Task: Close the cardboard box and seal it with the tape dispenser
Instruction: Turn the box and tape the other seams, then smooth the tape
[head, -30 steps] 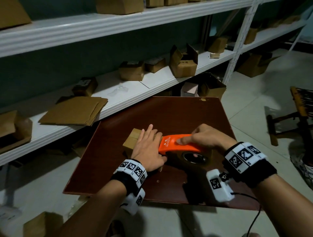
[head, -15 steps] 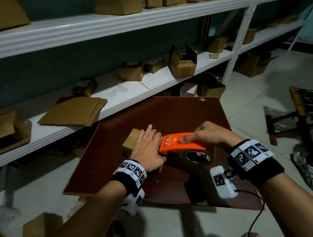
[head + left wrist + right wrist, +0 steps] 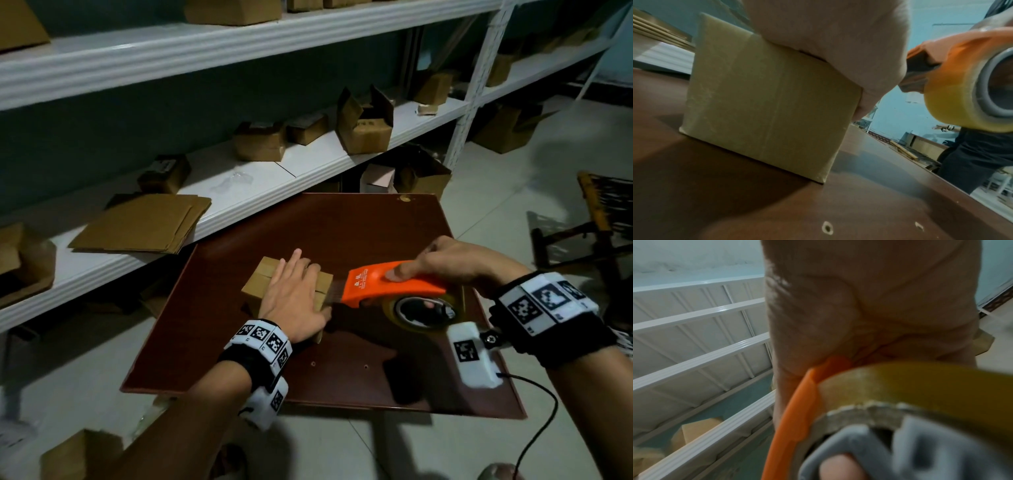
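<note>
Box closed on the counter, held flat under spread left hand. Right hand gripping tape dispenser just beside the box's right edge; tape strip probably laid, cutting left.

Head cam: high, looks forward and down over the brown table, shelves behind; whole workspace in frame. Left wrist cam: sits low near the tabletop, looks along the left hand at the box side, very close; tape dispenser at right edge. Right wrist cam: looks up past the right hand, dispenser roll fills the bottom, blurred, shelf undersides at left. All three share the dispenser; head and left wrist share box and table.
</note>
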Action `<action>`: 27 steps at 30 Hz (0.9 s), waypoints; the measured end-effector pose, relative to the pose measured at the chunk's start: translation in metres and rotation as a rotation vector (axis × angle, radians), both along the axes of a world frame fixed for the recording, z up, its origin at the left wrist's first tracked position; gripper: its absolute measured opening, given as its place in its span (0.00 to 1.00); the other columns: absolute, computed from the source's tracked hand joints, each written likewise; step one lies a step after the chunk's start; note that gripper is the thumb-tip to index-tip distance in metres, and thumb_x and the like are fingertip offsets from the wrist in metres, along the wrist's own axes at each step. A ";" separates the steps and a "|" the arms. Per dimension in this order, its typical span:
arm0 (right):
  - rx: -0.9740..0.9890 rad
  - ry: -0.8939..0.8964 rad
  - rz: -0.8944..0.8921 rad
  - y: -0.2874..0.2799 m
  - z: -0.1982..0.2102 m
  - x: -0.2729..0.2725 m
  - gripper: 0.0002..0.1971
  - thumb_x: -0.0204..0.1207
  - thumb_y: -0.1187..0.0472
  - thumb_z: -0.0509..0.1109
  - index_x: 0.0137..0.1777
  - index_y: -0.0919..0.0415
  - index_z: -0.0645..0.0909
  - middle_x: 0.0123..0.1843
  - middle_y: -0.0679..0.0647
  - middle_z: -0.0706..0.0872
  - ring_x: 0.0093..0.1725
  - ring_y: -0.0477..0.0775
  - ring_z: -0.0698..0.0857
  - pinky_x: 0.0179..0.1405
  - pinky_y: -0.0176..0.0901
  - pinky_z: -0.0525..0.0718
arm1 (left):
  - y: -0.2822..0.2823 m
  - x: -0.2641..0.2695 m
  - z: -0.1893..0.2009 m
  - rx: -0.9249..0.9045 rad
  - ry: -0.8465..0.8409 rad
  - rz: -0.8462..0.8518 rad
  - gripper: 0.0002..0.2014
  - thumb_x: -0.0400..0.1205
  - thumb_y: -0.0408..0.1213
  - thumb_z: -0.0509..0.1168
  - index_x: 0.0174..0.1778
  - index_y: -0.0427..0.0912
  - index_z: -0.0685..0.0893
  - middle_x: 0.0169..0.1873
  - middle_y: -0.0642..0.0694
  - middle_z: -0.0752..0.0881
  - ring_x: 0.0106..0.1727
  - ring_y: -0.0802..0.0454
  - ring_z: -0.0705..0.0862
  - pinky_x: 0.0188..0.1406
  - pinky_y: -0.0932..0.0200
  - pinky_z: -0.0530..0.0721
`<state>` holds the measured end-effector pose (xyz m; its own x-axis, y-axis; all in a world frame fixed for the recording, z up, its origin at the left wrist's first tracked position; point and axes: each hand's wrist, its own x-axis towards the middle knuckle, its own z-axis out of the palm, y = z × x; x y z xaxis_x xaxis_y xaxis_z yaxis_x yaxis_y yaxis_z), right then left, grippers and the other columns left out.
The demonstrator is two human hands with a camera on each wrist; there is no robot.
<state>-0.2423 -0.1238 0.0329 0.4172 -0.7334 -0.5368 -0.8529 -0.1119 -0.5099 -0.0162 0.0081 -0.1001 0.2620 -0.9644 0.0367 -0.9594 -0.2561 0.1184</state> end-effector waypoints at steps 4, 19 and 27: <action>0.016 -0.022 0.007 0.000 0.004 0.000 0.55 0.35 0.32 0.85 0.63 0.62 0.82 0.55 0.61 0.91 0.50 0.60 0.92 0.56 0.55 0.91 | 0.001 -0.001 0.000 -0.007 -0.012 0.011 0.46 0.79 0.66 0.65 0.89 0.46 0.62 0.91 0.45 0.61 0.94 0.47 0.44 0.94 0.43 0.43; 0.032 0.081 -0.088 -0.004 0.004 -0.005 0.50 0.51 0.39 0.90 0.68 0.62 0.74 0.54 0.62 0.86 0.47 0.61 0.89 0.39 0.48 0.89 | 0.001 -0.007 0.001 -0.026 -0.055 0.053 0.44 0.82 0.72 0.55 0.88 0.47 0.65 0.90 0.45 0.64 0.94 0.47 0.47 0.93 0.41 0.46; 0.019 0.140 -0.101 0.002 -0.006 0.007 0.40 0.60 0.45 0.89 0.65 0.59 0.71 0.58 0.62 0.85 0.54 0.66 0.90 0.57 0.59 0.91 | 0.002 -0.006 0.000 -0.020 -0.043 0.043 0.41 0.84 0.69 0.54 0.89 0.47 0.65 0.90 0.44 0.64 0.94 0.47 0.47 0.93 0.41 0.45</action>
<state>-0.2353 -0.1214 0.0273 0.2619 -0.7568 -0.5989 -0.9221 -0.0132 -0.3867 -0.0227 0.0097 -0.0998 0.3011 -0.9512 0.0677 -0.9518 -0.2954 0.0832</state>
